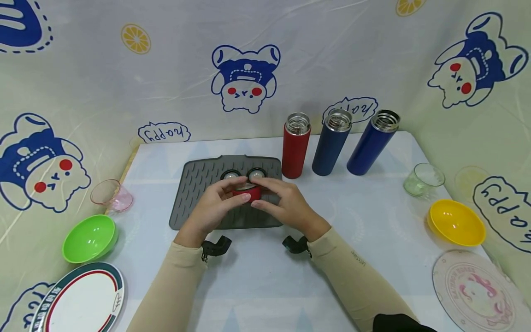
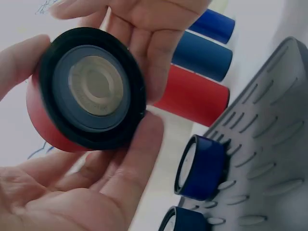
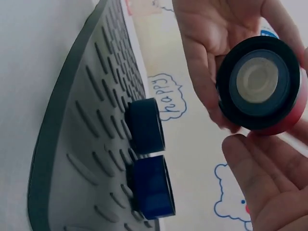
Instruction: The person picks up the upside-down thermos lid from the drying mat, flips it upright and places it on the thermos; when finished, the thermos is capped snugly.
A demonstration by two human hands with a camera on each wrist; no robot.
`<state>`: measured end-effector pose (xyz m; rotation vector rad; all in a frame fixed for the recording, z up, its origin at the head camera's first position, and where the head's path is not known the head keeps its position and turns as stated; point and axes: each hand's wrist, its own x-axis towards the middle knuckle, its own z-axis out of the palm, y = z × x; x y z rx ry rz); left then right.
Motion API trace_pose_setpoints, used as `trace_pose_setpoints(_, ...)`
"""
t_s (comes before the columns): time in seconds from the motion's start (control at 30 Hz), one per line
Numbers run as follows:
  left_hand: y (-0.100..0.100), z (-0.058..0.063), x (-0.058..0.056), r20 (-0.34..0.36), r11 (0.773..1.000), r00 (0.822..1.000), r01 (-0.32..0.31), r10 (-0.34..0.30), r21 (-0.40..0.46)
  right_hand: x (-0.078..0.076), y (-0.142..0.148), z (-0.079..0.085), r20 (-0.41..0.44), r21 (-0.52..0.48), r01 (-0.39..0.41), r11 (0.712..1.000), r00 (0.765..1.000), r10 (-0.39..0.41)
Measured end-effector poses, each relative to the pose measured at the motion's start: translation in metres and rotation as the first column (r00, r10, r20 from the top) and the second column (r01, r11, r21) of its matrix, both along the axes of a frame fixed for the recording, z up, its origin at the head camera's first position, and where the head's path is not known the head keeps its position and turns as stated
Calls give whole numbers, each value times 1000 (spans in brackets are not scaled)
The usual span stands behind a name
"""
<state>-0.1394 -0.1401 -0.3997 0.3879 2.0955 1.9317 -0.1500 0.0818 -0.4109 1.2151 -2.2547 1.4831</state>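
While the left hand (image 1: pixel 213 205) & right hand (image 1: pixel 288 203) both pinch it btwn thumbs & fingers, the red lid (image 2: pixel 91 91) is up over the grey mat (image 1: pixel 195 193), approx above its mid-R part. Fingers of both hands curl round the lid's sides; its dark rim & pale round centre face the wrist cams. Just past the held lid, on the mat, stand 2 more lids side by side: dark blue lid (image 3: pixel 147 126) on the L, bright blue lid (image 2: pixel 204 167) on the R.

R of the mat, at its far corner, 3 bottles stand in a row w/ steel mouths showing: red bottle (image 1: pixel 295 154) just beside the mat, then dark blue bottle (image 1: pixel 329 150), then bright blue bottle (image 1: pixel 369 147) furthest from it.

Well L of the mat: pink glass (image 1: pixel 121 200), green bowl (image 1: pixel 90 239) a bit nearer the person, & white plate (image 1: pixel 83 299) w/ green-red rim nearest. Well R of the mat, same sort of line: green glass (image 1: pixel 419 183), yellow bowl (image 1: pixel 456 222), pink-print plate (image 1: pixel 477 290). Mat lies on the white desk (image 1: pixel 257 286); behind it hangs a bear-print sheet (image 1: pixel 178 78).
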Motion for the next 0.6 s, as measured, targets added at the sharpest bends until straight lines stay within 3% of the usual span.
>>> trace_pose_setpoints(0.13, 1, 6, 3, -68, 1000, 998, 0, 0, 0, 0, 0, -3, 41, -45, 21, 999, 999, -20)
trace_pose_setpoints(0.27, 6, 20, 8, -157, 999, 987, 28, -33, -34, 0, 3, -4, -12, -43, 24, 999, 1000, -24)
trace_pose_setpoints(0.37, 10, 31, 11, -252, 994, 967, 10, -37, -109, -1, 8, -5, -50, -37, 51, 998, 997, -52)
trace_pose_setpoints(0.5, 15, 42, 7, -341, 990, 940, -52, 3, -134, -6, 18, -9, -93, -56, 155, 986, 983, -159)
trace_pose_setpoints(0.6, 19, 49, -1, -381, 991, 923, -99, 56, -94, -10, 26, -12, -115, -79, 279, 957, 951, -287)
